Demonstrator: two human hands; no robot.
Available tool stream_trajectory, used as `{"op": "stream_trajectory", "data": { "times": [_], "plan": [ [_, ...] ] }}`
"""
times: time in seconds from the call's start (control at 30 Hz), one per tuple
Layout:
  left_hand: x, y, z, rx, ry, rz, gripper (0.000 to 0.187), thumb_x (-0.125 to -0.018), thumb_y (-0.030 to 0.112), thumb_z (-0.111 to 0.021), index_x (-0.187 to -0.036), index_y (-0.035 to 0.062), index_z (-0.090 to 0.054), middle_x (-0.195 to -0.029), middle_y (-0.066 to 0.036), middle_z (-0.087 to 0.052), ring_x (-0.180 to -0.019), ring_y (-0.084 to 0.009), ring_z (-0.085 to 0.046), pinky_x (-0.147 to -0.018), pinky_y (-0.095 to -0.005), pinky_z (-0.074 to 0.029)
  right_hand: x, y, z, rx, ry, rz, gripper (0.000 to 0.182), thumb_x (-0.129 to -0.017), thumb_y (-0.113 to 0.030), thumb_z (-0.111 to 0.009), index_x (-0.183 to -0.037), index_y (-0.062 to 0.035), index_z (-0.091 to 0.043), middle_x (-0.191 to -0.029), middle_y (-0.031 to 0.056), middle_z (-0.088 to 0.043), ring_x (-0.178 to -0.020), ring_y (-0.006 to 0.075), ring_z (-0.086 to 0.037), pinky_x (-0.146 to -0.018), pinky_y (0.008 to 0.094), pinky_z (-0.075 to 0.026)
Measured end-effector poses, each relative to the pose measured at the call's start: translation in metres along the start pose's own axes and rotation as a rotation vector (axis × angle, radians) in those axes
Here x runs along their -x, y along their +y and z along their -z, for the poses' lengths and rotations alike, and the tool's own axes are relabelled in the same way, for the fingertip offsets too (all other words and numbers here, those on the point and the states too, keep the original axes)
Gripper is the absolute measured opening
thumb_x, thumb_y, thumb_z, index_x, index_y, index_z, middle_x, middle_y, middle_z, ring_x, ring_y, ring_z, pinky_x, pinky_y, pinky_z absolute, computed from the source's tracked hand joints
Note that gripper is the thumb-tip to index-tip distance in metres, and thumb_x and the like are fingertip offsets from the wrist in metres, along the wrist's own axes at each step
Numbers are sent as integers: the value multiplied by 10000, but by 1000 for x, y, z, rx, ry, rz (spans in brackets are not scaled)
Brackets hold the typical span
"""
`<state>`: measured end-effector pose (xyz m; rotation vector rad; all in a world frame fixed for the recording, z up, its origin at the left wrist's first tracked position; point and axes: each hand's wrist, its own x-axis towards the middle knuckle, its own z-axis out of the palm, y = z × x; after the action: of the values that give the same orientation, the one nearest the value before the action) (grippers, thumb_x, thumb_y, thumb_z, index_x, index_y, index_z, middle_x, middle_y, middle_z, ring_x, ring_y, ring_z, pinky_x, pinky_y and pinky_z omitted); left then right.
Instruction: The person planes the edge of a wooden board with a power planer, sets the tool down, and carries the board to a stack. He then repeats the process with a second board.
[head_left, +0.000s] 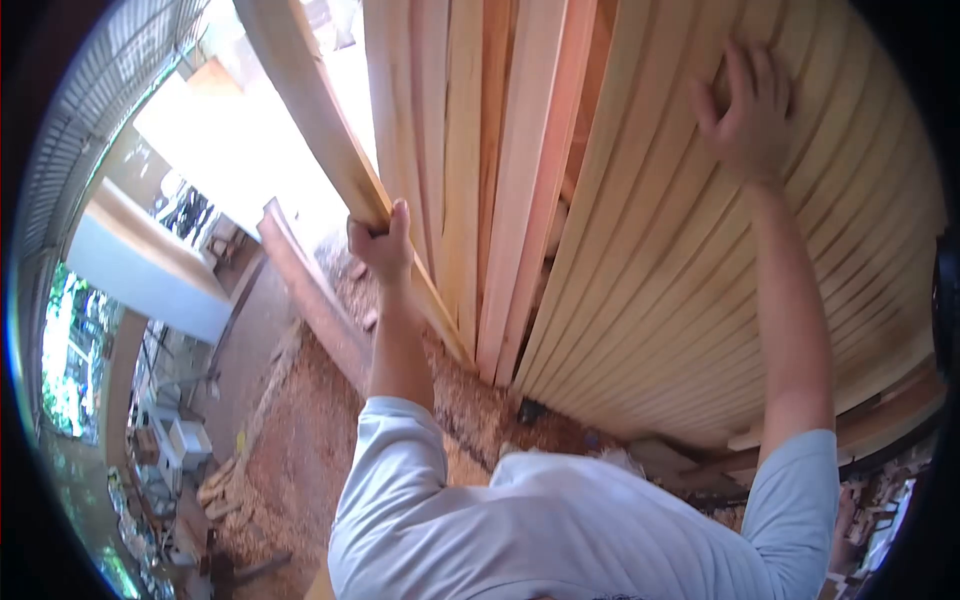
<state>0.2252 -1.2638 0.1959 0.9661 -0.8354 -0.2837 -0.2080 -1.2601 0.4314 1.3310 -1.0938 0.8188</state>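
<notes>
My left hand [385,243] is closed around a long, narrow wooden board [330,125] that leans at a slant, its lower end near the sawdust-covered floor. Just right of it, several upright planks [470,150] stand side by side. My right hand [750,120] lies with fingers spread on a broad panel of close-set wooden strips [650,270] at the right. It holds nothing.
Wood shavings [310,450] cover the floor below. A reddish rough board [320,300] leans left of my left arm. Farther left are a white box [188,440], scrap wood [220,490] and a pale wall panel [150,270].
</notes>
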Motion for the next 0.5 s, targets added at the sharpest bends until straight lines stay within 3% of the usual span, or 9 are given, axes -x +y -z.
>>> {"op": "stream_trajectory", "data": {
  "times": [0.03,0.1,0.2,0.27,0.33,0.4,0.43,0.47,0.5],
  "plan": [
    [-10,-3,-19,37,-13,-19,370,-729,168,-876,-870,-17,-588,-845,-51,-593,-729,-156,-580,-625,-314,-495,0,2,3,-1,-33,-2,512,-949,-422,-613,-1367,-130,-570,-1402,88,-554,-1295,292,-514,-1089,502,-385],
    [-15,-16,-41,-399,-13,-179,337,-728,199,-870,-761,-6,-604,-854,-91,-611,-728,-224,-613,-643,-367,-517,5,4,1,6,-67,18,501,-930,-399,-646,-1348,-131,-581,-1378,83,-567,-1277,272,-525,-1079,500,-398],
    [-27,-32,-81,-562,-162,-86,462,-795,440,-794,-730,4,-653,-906,-135,-601,-783,-294,-641,-727,-443,-529,6,6,-2,-107,-82,5,590,-895,-472,-627,-1393,-171,-531,-1472,104,-471,-1357,364,-429,-1098,612,-324],
    [-36,-33,-103,-665,-418,205,669,-833,640,-660,-974,-12,-719,-1232,-231,-567,-1127,-372,-603,-971,-488,-474,6,7,1,-166,-105,-14,574,-905,-450,-629,-1390,-157,-534,-1465,95,-486,-1358,356,-439,-1088,612,-333],
    [-21,-68,-123,-1023,-404,128,905,-852,741,-535,-1291,-46,-613,-1553,-294,-285,-1466,-434,-258,-1178,-560,-232,2,9,6,-81,-155,14,555,-899,-434,-646,-1369,-150,-561,-1441,106,-515,-1347,367,-455,-1088,590,-347],
    [20,-27,-105,-962,-512,462,1046,-849,729,-527,-1453,-115,-396,-1623,-303,-96,-1510,-470,-48,-1212,-575,-103,-1,14,9,-41,-145,46,502,-909,-421,-648,-1323,-140,-608,-1392,119,-561,-1308,365,-498,-1070,549,-390],
    [62,-91,-95,-1006,-389,393,988,-836,646,-588,-1425,-129,-425,-1605,-314,-169,-1495,-461,-157,-1207,-563,-167,-2,15,11,-45,-101,83,470,-915,-420,-646,-1289,-136,-637,-1339,123,-600,-1273,358,-529,-1053,531,-414],
    [96,-60,-59,-848,-671,538,880,-818,541,-649,-1348,-145,-497,-1504,-341,-375,-1393,-470,-388,-1161,-518,-312,-2,20,7,-55,-55,113,441,-921,-419,-644,-1255,-132,-665,-1285,127,-639,-1239,351,-560,-1036,512,-437],
    [149,-69,-32,-989,-702,490,722,-805,572,-664,-1154,-60,-647,-1097,-271,-689,-1024,-422,-664,-917,-473,-522,-1,36,-11,-46,-9,210,377,-930,-399,-650,-1179,-121,-711,-1210,117,-685,-1167,326,-609,-985,467,-486]
  ]
}}
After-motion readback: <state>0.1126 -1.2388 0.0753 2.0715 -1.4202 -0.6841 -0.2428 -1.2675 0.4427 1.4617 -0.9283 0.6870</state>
